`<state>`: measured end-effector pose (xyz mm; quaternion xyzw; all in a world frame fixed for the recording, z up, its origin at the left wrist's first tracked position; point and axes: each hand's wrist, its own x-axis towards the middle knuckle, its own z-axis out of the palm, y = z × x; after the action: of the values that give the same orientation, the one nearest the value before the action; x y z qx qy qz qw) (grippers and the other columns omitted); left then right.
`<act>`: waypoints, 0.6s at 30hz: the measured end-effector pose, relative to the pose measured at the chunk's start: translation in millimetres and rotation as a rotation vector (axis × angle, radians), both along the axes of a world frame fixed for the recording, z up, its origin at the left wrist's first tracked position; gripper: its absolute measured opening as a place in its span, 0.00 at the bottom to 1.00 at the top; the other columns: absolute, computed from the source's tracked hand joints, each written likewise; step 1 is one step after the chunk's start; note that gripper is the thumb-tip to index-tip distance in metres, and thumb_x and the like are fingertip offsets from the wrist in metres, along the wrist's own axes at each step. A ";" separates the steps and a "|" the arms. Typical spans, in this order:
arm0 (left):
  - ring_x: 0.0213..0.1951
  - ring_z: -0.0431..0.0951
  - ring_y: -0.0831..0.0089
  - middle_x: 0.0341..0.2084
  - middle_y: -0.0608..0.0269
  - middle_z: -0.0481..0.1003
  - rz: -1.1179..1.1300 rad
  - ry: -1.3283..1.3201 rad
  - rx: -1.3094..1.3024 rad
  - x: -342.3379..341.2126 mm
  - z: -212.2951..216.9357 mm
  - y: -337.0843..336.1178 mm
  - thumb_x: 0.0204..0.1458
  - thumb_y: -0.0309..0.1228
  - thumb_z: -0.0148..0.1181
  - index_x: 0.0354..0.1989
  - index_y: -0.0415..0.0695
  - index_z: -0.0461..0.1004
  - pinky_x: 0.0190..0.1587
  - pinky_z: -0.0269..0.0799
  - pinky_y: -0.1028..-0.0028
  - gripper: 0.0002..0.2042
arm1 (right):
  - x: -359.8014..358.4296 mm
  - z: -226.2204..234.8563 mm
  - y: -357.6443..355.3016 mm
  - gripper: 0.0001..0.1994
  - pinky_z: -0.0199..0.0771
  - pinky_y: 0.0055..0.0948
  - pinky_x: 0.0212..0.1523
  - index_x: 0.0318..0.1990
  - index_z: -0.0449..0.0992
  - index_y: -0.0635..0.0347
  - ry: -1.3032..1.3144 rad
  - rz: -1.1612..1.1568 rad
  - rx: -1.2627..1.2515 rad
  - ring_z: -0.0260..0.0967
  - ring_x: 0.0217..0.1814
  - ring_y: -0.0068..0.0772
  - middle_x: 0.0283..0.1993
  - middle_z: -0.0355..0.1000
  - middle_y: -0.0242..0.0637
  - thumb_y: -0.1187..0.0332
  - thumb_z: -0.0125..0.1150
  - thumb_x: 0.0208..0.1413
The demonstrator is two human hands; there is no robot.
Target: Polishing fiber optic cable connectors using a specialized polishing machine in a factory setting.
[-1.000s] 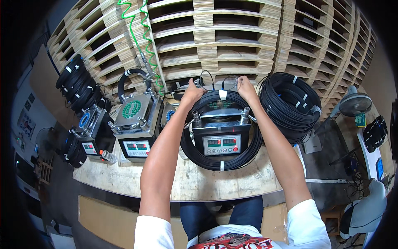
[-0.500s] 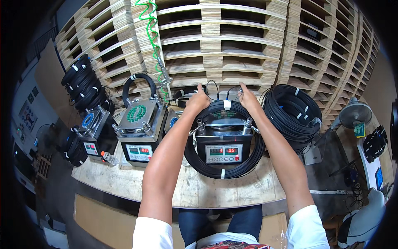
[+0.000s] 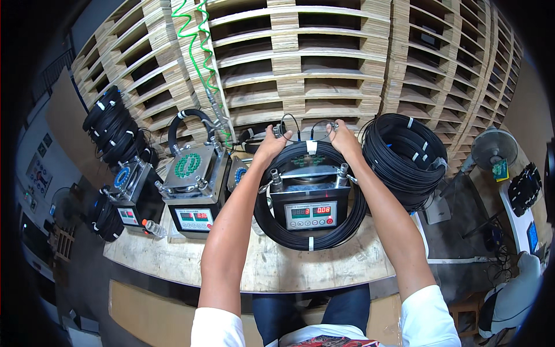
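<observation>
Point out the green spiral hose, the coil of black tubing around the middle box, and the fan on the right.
Green hose [image 3: 196, 40], head view, on its spiral upper part.
Black coil [image 3: 309, 242], head view, on its near edge below the box's display.
Fan [image 3: 495, 149], head view, on the round grille.

cable coil [image 3: 310, 240] around tester box [image 3: 310, 199] | spare coils [image 3: 404, 159] right | pallets [image 3: 324, 63] behind

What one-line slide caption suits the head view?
Both hands, left hand and right hand, grip cable ends behind a black coil around a tester.
</observation>
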<state>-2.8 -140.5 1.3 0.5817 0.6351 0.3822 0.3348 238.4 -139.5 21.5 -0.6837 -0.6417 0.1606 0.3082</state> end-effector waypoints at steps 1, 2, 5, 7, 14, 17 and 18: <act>0.69 0.61 0.47 0.66 0.32 0.60 0.021 -0.003 0.005 -4.0 -2.3 -1.3 0.52 0.64 0.58 0.75 0.38 0.40 0.68 0.58 0.60 0.53 | -0.8 -8.7 8.9 0.25 0.72 0.54 0.55 0.63 0.67 0.53 0.000 0.003 -0.002 0.72 0.55 0.64 0.50 0.76 0.60 0.50 0.49 0.63; 0.69 0.61 0.47 0.66 0.32 0.60 0.000 -0.012 0.009 5.9 0.3 1.5 0.52 0.64 0.58 0.75 0.38 0.40 0.68 0.58 0.60 0.53 | 13.4 -23.5 27.5 0.25 0.72 0.53 0.55 0.63 0.66 0.53 0.035 0.042 0.059 0.72 0.55 0.65 0.50 0.75 0.61 0.51 0.50 0.63; 0.69 0.61 0.46 0.67 0.33 0.59 0.087 0.002 0.026 8.5 0.2 5.2 0.50 0.66 0.59 0.74 0.37 0.40 0.68 0.58 0.59 0.55 | 19.7 -34.2 38.4 0.25 0.72 0.53 0.56 0.64 0.65 0.54 0.100 0.114 0.143 0.71 0.55 0.67 0.50 0.75 0.63 0.54 0.52 0.63; 0.69 0.61 0.46 0.67 0.33 0.59 0.102 0.055 0.012 -2.2 -1.4 7.0 0.50 0.66 0.59 0.74 0.37 0.41 0.68 0.58 0.59 0.56 | 13.1 -33.2 35.5 0.26 0.72 0.53 0.56 0.65 0.64 0.54 0.135 0.150 0.172 0.71 0.55 0.67 0.49 0.75 0.64 0.55 0.53 0.63; 0.65 0.66 0.45 0.62 0.28 0.63 0.019 -0.050 0.155 6.6 4.8 -10.6 0.38 0.55 0.77 0.76 0.42 0.35 0.65 0.62 0.63 0.65 | 13.6 -28.4 22.9 0.26 0.72 0.53 0.55 0.65 0.63 0.54 0.215 0.130 0.232 0.70 0.54 0.70 0.49 0.74 0.65 0.55 0.53 0.64; 0.64 0.67 0.44 0.61 0.25 0.64 0.100 0.052 0.218 7.4 8.4 -16.6 0.42 0.57 0.73 0.75 0.43 0.31 0.64 0.64 0.62 0.64 | 10.5 -21.9 16.2 0.27 0.72 0.53 0.55 0.65 0.64 0.53 0.189 0.071 0.209 0.70 0.55 0.69 0.50 0.74 0.65 0.49 0.51 0.64; 0.64 0.67 0.44 0.61 0.25 0.64 0.106 0.054 0.213 4.6 8.3 -17.1 0.42 0.57 0.73 0.75 0.43 0.31 0.64 0.64 0.62 0.64 | 7.3 -16.4 11.9 0.28 0.72 0.53 0.56 0.65 0.65 0.52 0.164 0.047 0.141 0.70 0.56 0.68 0.50 0.74 0.64 0.46 0.50 0.64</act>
<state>1.8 -157.6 9.6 0.5896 0.6296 0.4489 0.2334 245.6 -127.6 5.1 -0.6296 -0.6399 0.1779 0.4031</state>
